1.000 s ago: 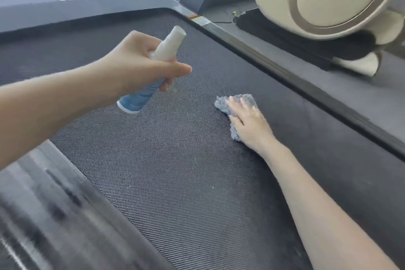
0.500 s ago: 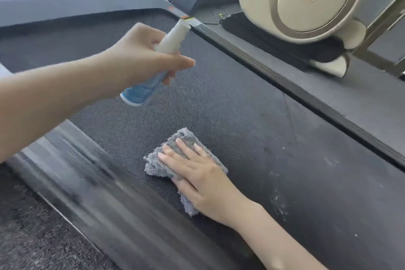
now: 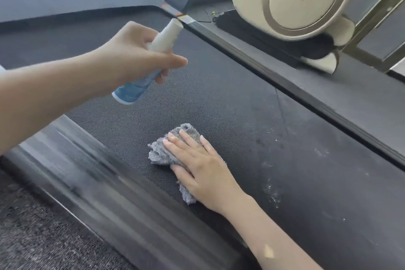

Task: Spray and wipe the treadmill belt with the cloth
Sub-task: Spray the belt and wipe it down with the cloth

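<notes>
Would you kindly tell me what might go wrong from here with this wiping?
1. The cloth is bunched under the flat right hand, so it may skip strips of the belt; the white flecks to its right lie untouched.
2. The left hand holds the bottle tilted above the belt, its top towards the far rail; a spray might land off the belt.

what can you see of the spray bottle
The spray bottle is slim, apparently plastic, with a white top and a blue lower body. It is tilted, top up and away, held in the air above the treadmill belt. The left hand grips its middle, hiding that part; nothing else touches it.
</notes>
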